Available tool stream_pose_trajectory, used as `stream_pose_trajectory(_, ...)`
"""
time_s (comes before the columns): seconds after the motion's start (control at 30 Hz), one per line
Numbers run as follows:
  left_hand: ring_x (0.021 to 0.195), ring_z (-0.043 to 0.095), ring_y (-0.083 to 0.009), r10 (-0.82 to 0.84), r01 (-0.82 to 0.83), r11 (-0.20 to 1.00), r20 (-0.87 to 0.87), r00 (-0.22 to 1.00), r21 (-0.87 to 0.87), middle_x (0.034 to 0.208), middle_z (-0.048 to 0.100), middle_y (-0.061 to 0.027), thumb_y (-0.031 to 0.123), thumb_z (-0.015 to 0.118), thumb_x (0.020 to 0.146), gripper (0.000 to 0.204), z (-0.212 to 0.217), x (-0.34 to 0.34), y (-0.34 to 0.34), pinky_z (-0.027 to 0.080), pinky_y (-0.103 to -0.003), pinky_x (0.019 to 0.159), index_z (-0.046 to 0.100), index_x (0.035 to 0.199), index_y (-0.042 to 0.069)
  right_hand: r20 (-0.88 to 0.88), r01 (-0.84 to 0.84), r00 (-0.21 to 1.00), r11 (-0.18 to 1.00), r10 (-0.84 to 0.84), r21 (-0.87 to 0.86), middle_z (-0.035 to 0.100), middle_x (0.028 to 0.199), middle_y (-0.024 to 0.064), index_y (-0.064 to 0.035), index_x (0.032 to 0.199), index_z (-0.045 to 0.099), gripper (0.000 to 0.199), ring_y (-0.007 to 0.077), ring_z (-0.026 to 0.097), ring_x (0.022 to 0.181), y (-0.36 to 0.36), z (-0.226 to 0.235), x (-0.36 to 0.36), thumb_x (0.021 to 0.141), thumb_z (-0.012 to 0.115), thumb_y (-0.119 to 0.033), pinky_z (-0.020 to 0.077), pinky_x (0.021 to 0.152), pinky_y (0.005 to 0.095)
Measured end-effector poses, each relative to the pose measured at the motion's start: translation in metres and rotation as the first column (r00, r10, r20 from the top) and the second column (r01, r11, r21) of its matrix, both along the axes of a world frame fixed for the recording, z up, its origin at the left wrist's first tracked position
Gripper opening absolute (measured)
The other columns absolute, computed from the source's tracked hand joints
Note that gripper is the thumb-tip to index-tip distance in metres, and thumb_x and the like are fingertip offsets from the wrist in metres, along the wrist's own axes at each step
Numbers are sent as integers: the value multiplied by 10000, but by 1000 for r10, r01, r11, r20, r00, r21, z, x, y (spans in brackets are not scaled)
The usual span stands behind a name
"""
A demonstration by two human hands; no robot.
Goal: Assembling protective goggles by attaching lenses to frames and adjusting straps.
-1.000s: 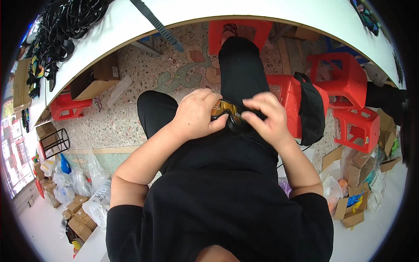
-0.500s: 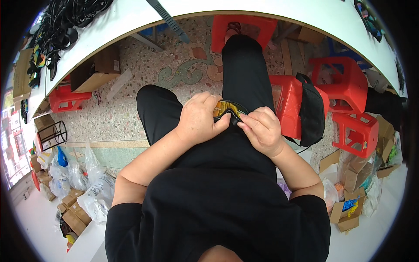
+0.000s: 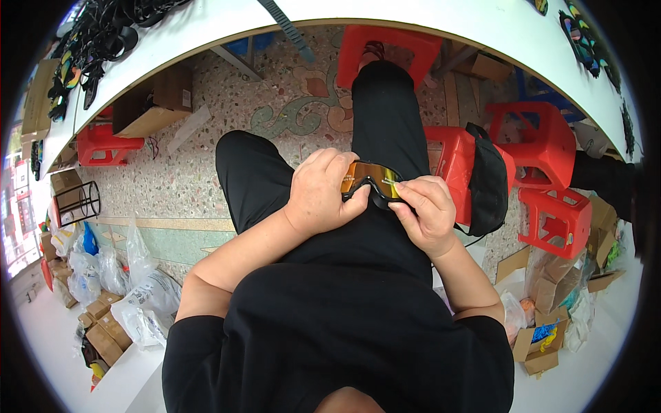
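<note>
Both hands, left hand [image 3: 322,193] and right hand [image 3: 425,213], grasped 1 pair of orange-lensed goggles [image 3: 368,180]. 4 red stools [image 3: 529,141] stood from 12 to 3 o'clock; brown cartons [image 3: 155,103] at 10.

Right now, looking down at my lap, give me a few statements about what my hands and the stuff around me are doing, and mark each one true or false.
1. Both hands hold a pair of goggles with an orange lens. True.
2. The left hand rests on the floor. False: it grips the goggles' left side.
3. The right hand pinches the goggles' right end. True.
4. The stools are blue. False: the stools are red.
5. A black bag hangs over a red stool beside the right leg. True.
</note>
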State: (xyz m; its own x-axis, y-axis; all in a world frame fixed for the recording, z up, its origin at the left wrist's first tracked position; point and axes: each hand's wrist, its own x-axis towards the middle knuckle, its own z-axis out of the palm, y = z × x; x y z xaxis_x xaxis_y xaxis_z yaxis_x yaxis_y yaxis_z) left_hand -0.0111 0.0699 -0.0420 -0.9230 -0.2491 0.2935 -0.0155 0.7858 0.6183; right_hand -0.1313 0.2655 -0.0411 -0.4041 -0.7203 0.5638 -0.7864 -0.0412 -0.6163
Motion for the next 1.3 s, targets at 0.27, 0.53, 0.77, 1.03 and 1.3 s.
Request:
stream_pose_trajectory(0.27,753,601,-288,12,-21,998,-138,990,-61,848,584,-116,283,798,655,525,12,1,8,505,-385,685,619,1057,-2,-104,-57,993,998,57,1,668,985,79,-8,1020,707,381,263,621,849,-11,1,5,659,829,-27,507,748,369)
stream_pose_trajectory(0.53,824,626,-287,-101,99,995,-191,976,-15,951,619,-118,341,889,607,816,14,4,-2,496,-388,731,501,1245,11,-33,-97,994,989,101,110,575,1093,137,-21,1243,587,842,301,586,919,-17,6,-23,581,885,-447,493,781,401)
stream_pose_trajectory(0.77,936,632,-289,-152,158,987,-230,961,5,1035,631,-106,335,906,594,830,8,5,-8,478,-399,814,493,1254,47,-56,-138,988,983,145,118,542,985,115,2,1251,586,886,272,548,825,-19,2,-25,588,871,-512,479,717,378)
stream_pose_trajectory(1.03,934,632,-291,-54,75,995,-263,963,70,1059,642,-111,384,935,565,884,-3,-1,-8,494,-411,816,515,1259,32,30,-99,995,992,97,76,547,994,121,24,1247,594,823,260,552,817,-12,-16,-24,623,882,-428,473,705,358)
stream_pose_trajectory(1.3,860,626,-294,14,-14,1000,-16,1000,12,946,617,-124,427,855,663,688,-2,0,-12,500,-385,767,606,1149,8,74,-84,994,994,79,70,586,1061,132,2,1192,613,670,284,602,886,-12,-17,-23,661,884,-304,510,755,363)
